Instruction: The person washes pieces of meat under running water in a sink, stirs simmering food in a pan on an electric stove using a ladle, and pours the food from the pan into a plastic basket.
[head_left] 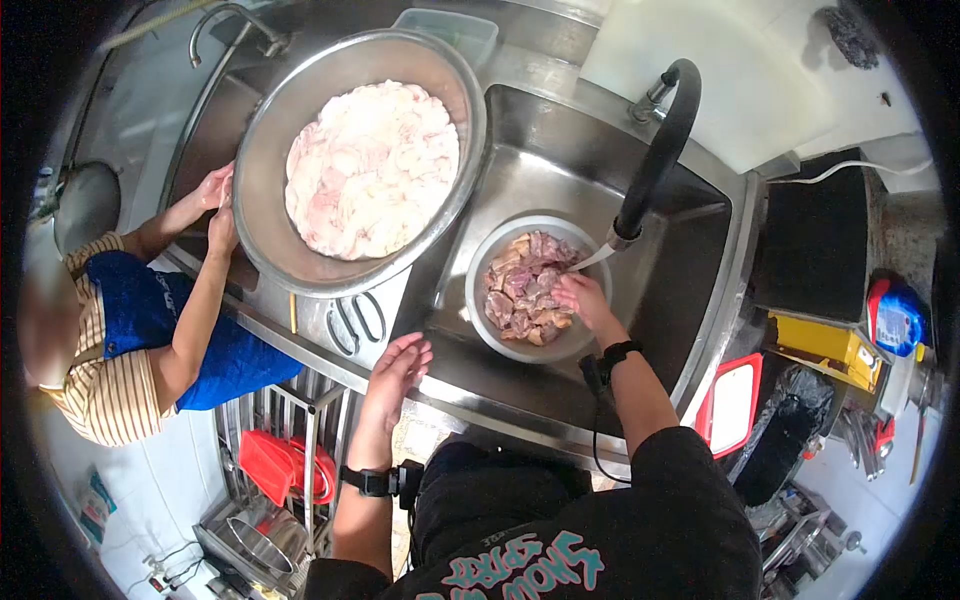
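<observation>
A: Where is the meat now?

B: All the dark pieces I can see are in the pale bowl, which stands on the floor of the sink.

A: And the water?

B: It runs from the black hose tap into the bowl, so that part is under way. No dark piece lies outside the bowl, so I'd judge that lifting the meat out is not yet done.

A: What about the fingers?

B: The right hand reaches into the bowl, at the meat. From above, I can't tell whether its fingers are clamped on a piece. The left hand is empty near the sink's front edge, fingers slightly curled and a little apart.

A: Anything further out?

B: Beside the sink, the big steel basin holds a pale heap, with a co-worker's hands at its rim. I see none of that heap in the bowl.
</observation>
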